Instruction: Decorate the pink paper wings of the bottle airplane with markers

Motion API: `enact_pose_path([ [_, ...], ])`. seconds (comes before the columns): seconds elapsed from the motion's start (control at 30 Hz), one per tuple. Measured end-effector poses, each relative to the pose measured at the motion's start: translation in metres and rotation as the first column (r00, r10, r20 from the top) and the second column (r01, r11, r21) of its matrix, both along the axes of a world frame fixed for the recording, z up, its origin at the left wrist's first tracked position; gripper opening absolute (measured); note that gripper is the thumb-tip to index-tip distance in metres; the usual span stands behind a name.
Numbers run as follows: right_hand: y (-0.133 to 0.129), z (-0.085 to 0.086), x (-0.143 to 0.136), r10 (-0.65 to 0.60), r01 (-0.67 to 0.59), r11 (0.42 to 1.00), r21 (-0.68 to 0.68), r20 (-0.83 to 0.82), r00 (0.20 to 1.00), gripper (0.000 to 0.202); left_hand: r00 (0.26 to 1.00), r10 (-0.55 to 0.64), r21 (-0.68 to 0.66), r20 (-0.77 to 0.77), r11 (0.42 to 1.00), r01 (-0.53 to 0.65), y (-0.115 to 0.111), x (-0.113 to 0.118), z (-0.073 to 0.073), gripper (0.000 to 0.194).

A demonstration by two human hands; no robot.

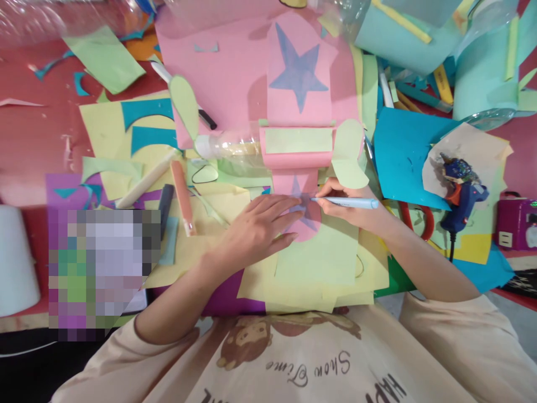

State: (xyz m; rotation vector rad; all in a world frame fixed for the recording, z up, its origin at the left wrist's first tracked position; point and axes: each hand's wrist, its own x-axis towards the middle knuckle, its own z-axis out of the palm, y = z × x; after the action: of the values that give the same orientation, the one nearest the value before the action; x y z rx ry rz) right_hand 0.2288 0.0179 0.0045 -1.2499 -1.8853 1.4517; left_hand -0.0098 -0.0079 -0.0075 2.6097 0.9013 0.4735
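My right hand [361,215] grips a light blue marker [352,202], its tip touching the pink paper strip [312,230] near the edge of a blue-violet star [309,215]. Flat on the left part of that strip lies my left hand [262,226], its fingers stretched out and covering some of the star. Just beyond my hands, a clear plastic bottle [235,148] lies on its side with a pink band and a pale green label [297,141] around it. Farther up, a larger blue star [298,73] shows on pink paper. Pale green paper [319,266] lies under the strip.
A blue glue gun [464,207] rests at the right, close to red scissors handles [425,221]. Markers, including an orange one [182,196], and paper scraps lie to the left. Turquoise-covered bottles [482,73] stand at the back right. One patch at lower left is pixelated.
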Motion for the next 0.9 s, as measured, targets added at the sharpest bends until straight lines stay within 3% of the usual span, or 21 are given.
enact_pose_path([
  [0.37,0.0007,-0.0003,0.0000,0.012,-0.013,1.000,-0.023,-0.046,0.999,0.006,1.000,0.002,-0.035,0.006,0.999,-0.002,0.0000,0.0000,-0.0002,0.028],
  [0.9,-0.0028,0.0005,-0.0015,-0.097,0.099,0.994,-0.041,0.055,0.994,0.014,1.000,0.001,-0.047,-0.001,0.999,-0.001,0.0005,-0.0004,0.0017,0.027],
])
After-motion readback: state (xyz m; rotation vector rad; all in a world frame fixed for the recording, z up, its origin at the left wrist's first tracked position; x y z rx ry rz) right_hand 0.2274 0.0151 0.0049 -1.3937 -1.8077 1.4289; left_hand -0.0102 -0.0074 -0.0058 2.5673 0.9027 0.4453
